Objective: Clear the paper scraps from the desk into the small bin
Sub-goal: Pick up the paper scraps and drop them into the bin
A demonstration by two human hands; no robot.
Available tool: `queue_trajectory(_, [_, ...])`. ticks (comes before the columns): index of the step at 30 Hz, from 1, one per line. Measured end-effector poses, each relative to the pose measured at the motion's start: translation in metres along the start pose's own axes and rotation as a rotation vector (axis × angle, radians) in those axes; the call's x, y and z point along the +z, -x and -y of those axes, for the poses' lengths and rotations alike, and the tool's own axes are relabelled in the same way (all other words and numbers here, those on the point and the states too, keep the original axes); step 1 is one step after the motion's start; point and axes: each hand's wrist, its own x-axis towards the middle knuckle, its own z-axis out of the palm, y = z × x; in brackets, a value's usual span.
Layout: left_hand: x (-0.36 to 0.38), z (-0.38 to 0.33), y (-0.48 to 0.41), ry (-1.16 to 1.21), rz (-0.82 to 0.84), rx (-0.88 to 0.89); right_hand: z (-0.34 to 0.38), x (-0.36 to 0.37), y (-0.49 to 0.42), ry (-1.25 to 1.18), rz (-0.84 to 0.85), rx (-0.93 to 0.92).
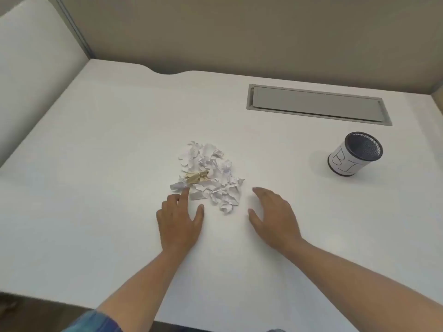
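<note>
My grip is loose and wide on both sides, holding nothing. My left hand [178,220] lies palm down on the tabletop [100,144], fingers spread, the forefinger stretched forward until its tip touches the near left edge of the paper scraps [209,178]. My right hand [273,216] hovers or rests just beside the pile's near right corner, fingers curved and apart, thumb turned inward toward the left hand; I cannot tell whether it touches the surface.

The scraps sit between and just beyond my two hands, near the middle of the tabletop. They form one crumpled white heap, with a tan scrap [197,177] lying on its left side. The heap's long axis runs from far left to near right, roughly away from me with a slight slant.

Well to the right and a little farther off stands the small bin [352,155], a dark mesh cup wrapped in white paper with hand-drawn letters, its open mouth seen tilted toward the far right. Beyond it, a grey cable hatch [318,104] is set flush in the tabletop.
</note>
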Motion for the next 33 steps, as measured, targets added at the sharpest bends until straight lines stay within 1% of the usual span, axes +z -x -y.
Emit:
queue_trajectory(3, [0.0, -0.003, -0.001, -0.079, -0.03, 0.036, 0.011, -0.011, -0.019, -0.062, 0.031, -0.105])
queue_trajectory(7, [0.003, 0.0, 0.0, -0.069, -0.09, 0.1, 0.019, -0.02, -0.047, -0.099, 0.047, -0.099])
queue_trajectory(13, [0.006, 0.006, -0.002, 0.041, -0.124, 0.16, 0.017, -0.017, -0.076, -0.095, 0.133, -0.113])
queue_trajectory(18, [0.006, 0.01, -0.002, 0.148, -0.11, 0.108, 0.015, -0.015, -0.081, -0.04, 0.201, -0.119])
queue_trajectory(23, [-0.006, 0.011, 0.002, 0.331, -0.078, 0.043, 0.008, -0.015, -0.08, 0.042, 0.203, -0.152])
queue_trajectory(25, [-0.017, 0.007, 0.008, 0.411, -0.02, -0.04, 0.004, -0.02, -0.079, 0.049, 0.214, -0.106])
queue_trajectory(28, [-0.04, 0.002, 0.021, 0.494, 0.049, -0.144, -0.01, -0.033, -0.069, -0.082, 0.169, 0.002])
queue_trajectory(30, [-0.053, -0.008, 0.025, 0.536, 0.085, -0.131, -0.026, -0.041, -0.057, -0.243, 0.085, 0.093])
queue_trajectory(33, [-0.066, -0.042, 0.017, 0.609, 0.137, -0.058, -0.049, -0.054, -0.039, -0.477, -0.037, 0.259])
